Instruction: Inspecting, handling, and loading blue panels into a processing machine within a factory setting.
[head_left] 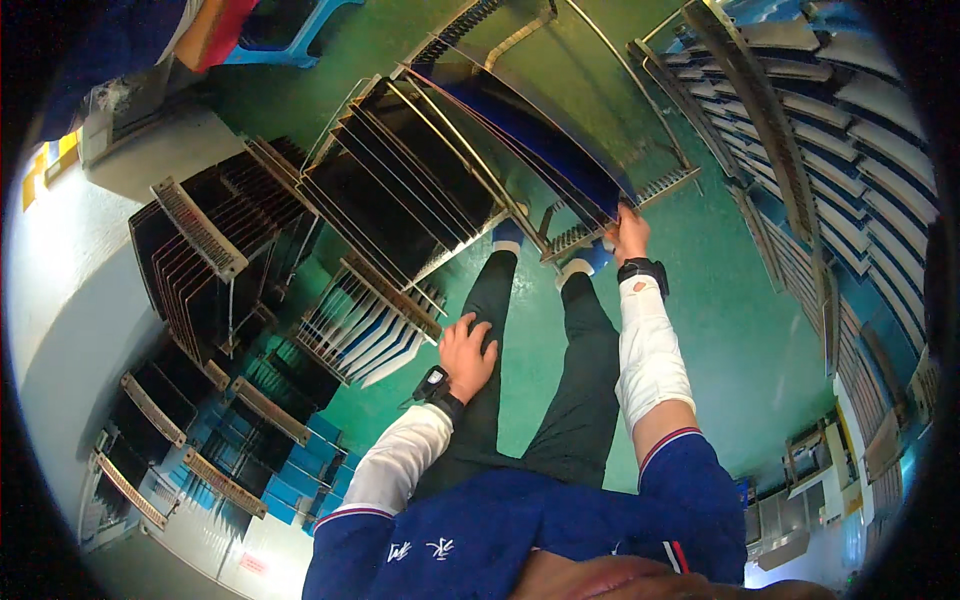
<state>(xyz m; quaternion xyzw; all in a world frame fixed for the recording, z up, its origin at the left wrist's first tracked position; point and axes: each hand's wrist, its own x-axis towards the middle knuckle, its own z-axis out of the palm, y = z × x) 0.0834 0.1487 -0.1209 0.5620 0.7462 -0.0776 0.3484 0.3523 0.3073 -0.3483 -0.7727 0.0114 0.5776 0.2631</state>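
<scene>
My right hand (628, 236) is closed at the near corner of a dark blue thin panel (565, 140), its fingertips at the edge. Several such panels lean close together in a metal rack (668, 186) with toothed, slotted bars, in front of my feet. My left hand (467, 356) rests on my left leg at about the knee, fingers spread and nothing in it. Black bands with small devices circle both wrists.
Dark panels (385, 170) fill a neighbouring rack to the left, and a lower rack holds white and blue panels (375, 338). Further racks (195, 235) line the left. Tall shelving (850, 190) with pale sheets runs along the right. A blue stool (290, 45) stands at the far left.
</scene>
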